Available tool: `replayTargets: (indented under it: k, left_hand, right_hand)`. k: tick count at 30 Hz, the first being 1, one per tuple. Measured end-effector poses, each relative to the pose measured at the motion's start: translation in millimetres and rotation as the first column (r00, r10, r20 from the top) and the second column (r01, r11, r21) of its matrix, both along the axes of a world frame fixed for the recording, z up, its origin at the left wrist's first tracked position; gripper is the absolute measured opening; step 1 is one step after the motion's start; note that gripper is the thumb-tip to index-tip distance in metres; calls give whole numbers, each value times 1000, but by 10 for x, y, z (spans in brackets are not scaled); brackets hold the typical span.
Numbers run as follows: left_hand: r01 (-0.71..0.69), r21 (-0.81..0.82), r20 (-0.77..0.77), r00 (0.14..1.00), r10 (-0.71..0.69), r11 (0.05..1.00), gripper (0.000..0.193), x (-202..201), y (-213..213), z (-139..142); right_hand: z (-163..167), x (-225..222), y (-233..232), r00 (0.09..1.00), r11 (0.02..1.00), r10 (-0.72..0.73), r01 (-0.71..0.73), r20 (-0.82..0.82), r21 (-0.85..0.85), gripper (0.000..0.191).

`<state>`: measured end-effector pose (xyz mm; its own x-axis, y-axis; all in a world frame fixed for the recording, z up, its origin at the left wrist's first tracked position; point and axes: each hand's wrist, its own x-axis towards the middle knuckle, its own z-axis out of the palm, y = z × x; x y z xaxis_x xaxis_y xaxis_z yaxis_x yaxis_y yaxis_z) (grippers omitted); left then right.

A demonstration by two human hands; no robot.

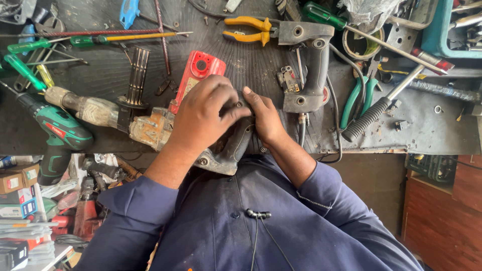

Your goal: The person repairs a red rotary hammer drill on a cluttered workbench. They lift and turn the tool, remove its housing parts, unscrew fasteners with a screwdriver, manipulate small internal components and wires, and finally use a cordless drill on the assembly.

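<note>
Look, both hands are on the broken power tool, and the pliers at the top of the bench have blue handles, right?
Not quite. The head view shows the left hand and right hand on the power tool, but the pliers at the top have yellow handles, not blue.

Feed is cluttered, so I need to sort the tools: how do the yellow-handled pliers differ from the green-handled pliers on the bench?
The yellow-handled pliers lie sideways at the top centre; the green-handled pliers lie roughly lengthwise at right, handles toward the person. The yellow-handled pliers' head is hidden behind the grey handle shell; the green-handled pliers' head lies among clutter. Both rest on the dark bench mat, untouched by either hand.
</note>
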<state>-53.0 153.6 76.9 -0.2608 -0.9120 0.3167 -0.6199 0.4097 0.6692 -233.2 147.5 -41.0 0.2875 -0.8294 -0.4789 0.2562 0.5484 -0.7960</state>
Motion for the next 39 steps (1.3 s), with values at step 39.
replayTargets:
  k: [39]
  left_hand:
    - [3, 24, -68, 998, -2, 1000, 19, 218, 53, -44]
  right_hand:
    - [-128, 70, -16, 990, 993, -105, 100, 93, 60, 37]
